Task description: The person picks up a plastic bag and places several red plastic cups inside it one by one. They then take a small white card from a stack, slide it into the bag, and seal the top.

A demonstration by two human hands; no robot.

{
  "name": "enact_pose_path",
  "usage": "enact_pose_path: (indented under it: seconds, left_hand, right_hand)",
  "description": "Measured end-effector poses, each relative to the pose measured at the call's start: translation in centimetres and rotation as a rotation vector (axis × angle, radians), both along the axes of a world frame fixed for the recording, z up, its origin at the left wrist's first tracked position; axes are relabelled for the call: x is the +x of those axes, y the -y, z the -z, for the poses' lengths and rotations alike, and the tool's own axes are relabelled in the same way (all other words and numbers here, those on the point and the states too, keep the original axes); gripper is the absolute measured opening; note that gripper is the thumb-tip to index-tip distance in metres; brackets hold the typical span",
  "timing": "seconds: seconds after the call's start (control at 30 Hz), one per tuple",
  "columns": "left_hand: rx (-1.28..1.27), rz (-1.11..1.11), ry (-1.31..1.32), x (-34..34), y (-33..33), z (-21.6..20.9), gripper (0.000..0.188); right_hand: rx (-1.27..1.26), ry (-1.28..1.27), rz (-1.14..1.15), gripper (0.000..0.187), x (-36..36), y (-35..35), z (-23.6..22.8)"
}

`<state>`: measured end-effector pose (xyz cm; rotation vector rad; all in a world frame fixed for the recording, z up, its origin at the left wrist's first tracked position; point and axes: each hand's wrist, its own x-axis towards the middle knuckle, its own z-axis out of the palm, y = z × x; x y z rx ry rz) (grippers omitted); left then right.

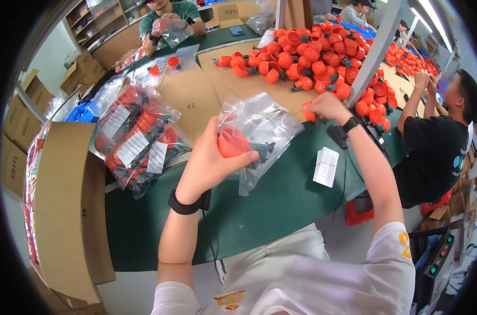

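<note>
My left hand (209,163) is wrapped round a red plastic cup (232,143) with a dark green fitting, gripping it together with a clear plastic bag (267,118). The cup appears to lie inside the bag, whose loose part spreads out to the right. At the near edge of a large heap of similar red cups (312,52), the fingers of my right hand (330,107) are closed on another red cup (308,111). Below that hand lies a stack of white printed slips (326,167) on the green tabletop (280,205).
Filled clear bags of red cups (138,136) with white labels are piled to the left, beside an upright cardboard panel (60,205). A slanting metal post (377,52) rises at the right. Co-workers sit across the table and at the right. Flat cardboard (188,89) covers the table's middle.
</note>
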<state>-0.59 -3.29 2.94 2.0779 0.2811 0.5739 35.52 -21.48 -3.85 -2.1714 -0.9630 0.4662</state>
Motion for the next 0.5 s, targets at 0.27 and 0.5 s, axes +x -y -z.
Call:
enact_pose_path:
  seconds: [0.27, 0.5]
  left_hand:
    - [-0.072, 0.016, -0.06, -0.3, 0.7, -1.4, 0.084]
    - [-0.031, 0.007, -0.066, -0.4, 0.2, -1.1, 0.083]
  right_hand:
    - [0.212, -0.049, 0.136, 0.046, -1.7, -0.7, 0.2]
    - [-0.032, 0.336, -0.027, 0.059, -4.8, 2.1, 4.5]
